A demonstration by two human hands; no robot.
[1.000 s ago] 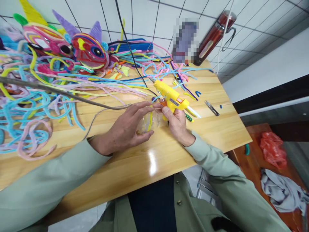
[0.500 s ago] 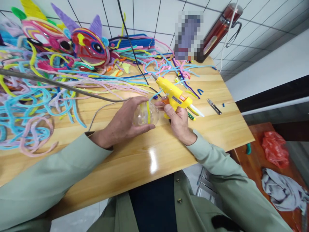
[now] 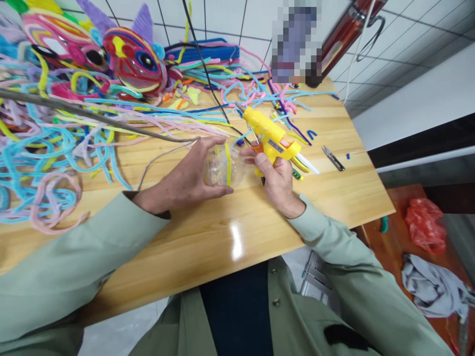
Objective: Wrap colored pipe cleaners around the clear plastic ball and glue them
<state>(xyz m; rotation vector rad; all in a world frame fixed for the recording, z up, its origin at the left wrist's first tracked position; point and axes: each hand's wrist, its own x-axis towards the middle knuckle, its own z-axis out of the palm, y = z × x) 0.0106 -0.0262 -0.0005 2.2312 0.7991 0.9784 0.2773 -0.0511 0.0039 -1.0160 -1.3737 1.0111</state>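
My left hand [image 3: 185, 172] is clamped round the clear container [image 3: 235, 170], just left of the yellow glue gun [image 3: 267, 131] my right hand [image 3: 277, 182] grips; I'd best hold it steady, clear of the nozzle [image 3: 239, 107].

The glue gun [image 3: 267, 131] looks smooth plastic, the tabletop [image 3: 200, 232] glossy wood.

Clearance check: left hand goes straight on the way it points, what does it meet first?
Probably the right hand, which holds the yellow glue gun, just past the clear round piece in the left hand's grip. Depth is unclear; it might pass over or under.
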